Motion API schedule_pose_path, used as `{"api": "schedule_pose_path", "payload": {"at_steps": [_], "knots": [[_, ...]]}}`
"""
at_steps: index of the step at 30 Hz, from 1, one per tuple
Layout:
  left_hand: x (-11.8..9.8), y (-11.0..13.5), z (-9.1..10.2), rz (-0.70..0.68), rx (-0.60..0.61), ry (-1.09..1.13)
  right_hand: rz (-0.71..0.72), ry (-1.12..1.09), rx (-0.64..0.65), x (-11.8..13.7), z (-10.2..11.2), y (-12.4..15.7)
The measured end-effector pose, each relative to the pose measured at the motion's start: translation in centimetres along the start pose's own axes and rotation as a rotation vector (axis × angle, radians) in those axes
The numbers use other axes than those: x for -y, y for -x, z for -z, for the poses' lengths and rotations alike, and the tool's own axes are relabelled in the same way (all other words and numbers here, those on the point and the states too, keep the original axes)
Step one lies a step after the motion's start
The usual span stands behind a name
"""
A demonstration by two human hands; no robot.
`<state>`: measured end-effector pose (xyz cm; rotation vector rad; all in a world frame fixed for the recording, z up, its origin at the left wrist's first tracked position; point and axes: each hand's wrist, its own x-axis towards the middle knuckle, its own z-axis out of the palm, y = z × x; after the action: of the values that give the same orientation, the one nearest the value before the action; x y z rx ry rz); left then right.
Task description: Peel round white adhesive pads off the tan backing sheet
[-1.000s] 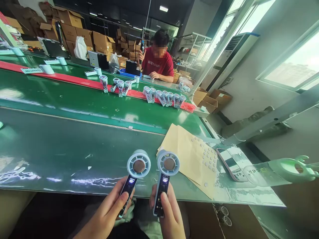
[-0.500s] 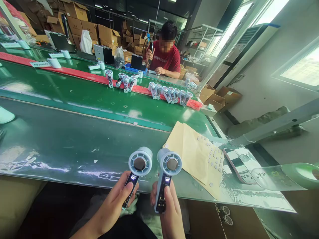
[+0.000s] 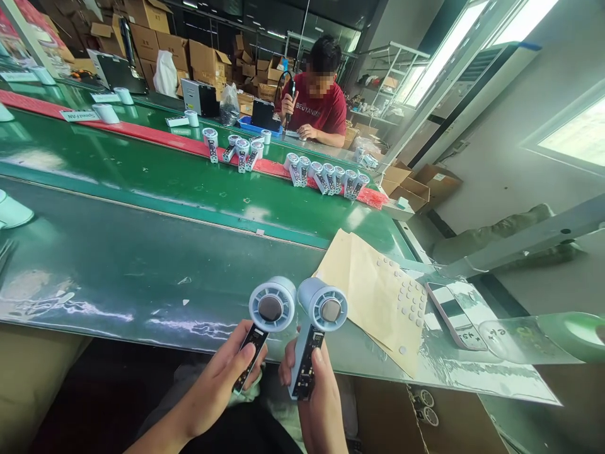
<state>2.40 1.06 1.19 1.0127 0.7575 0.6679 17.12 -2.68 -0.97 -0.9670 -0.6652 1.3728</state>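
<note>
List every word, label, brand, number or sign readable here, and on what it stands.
"SpeedFAN", upside down: white handheld fan lying on the red strip.
"BEUYANS", ending unclear: dark red T-shirt.
Too faint: displays on the pale-blue round-headed fans in the hands.
Too blurred: marks on the pink-edged phone and clear, green-ended plastic item.
Too small: print on brown cardboard boxes.

Beyond and left of your left grip [image 3: 225, 369], the label [image 3: 80, 116] on a lying fan [image 3: 106, 113] reads "Speed FAN". Beyond both grips, a red shirt [image 3: 326, 108] bears "BEUYANS", its ending unclear. Right of your right grip [image 3: 317, 381], the phone's [image 3: 451, 315] markings are illegible.
</note>
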Motion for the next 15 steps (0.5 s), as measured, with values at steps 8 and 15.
{"api": "schedule_pose_path", "payload": {"at_steps": [8,15], "knots": [[0.23,0.12,0.01,0.039,-0.052,0.086,-0.052,0.041,-0.001,0.35,-0.2,0.14],[0.85,-0.43,0.52,-0.025,-0.051,0.098,-0.05,0.015,0.045,0.78,-0.63,-0.18]]}}
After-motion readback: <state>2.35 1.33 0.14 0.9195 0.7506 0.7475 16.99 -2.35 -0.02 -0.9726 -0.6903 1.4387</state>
